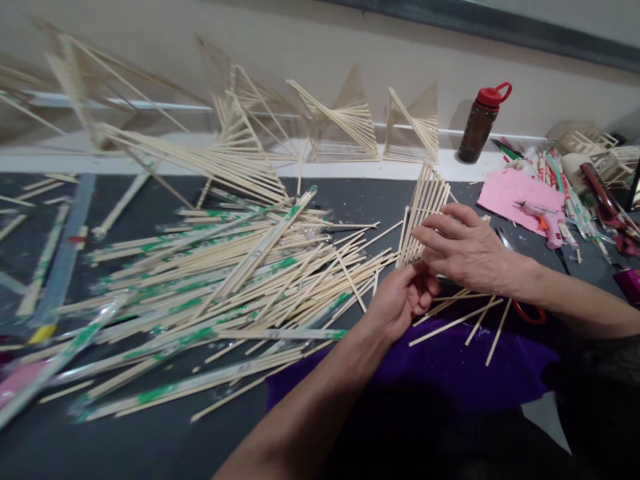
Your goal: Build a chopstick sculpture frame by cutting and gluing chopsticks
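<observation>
A small lattice of bamboo chopsticks (423,203) stands slanted on the dark table, right of centre. At its near lower edge my left hand (403,300) is closed, palm side up, with fingers curled and the fingertips pinching the edge. My right hand (463,247) reaches over from the right, its outer fingers spread across the slats. Its thumb and forefinger come together beside my left fingertips; what lies between them is hidden. Several loose chopsticks (455,321) rest on a purple cloth (335,380) just below both hands.
A big heap of chopsticks (240,267), many in clear wrappers with green print, covers the left. Finished twisted stick frames (345,120) line the wall ledge. At right are a red-capped bottle (477,127), pink sheet (505,190), pink glue gun (547,223) and red-handled scissors (530,317).
</observation>
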`<action>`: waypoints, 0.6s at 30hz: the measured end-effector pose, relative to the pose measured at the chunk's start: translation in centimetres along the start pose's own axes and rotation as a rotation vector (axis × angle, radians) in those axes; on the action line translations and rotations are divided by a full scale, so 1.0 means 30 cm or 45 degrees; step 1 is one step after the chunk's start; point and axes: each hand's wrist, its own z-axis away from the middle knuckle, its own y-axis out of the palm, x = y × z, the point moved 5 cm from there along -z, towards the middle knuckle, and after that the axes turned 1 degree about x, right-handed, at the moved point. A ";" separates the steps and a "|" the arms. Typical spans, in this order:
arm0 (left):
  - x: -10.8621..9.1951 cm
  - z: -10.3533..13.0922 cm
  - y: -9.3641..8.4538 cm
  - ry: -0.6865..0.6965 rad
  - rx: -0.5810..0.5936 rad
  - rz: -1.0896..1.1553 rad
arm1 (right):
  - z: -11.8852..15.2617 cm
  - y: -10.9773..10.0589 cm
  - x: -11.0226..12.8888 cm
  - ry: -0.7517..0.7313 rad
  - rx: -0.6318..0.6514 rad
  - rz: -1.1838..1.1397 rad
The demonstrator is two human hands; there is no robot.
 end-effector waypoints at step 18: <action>-0.088 0.069 0.025 0.325 0.120 -0.116 | 0.050 -0.262 -0.012 0.010 -0.656 0.063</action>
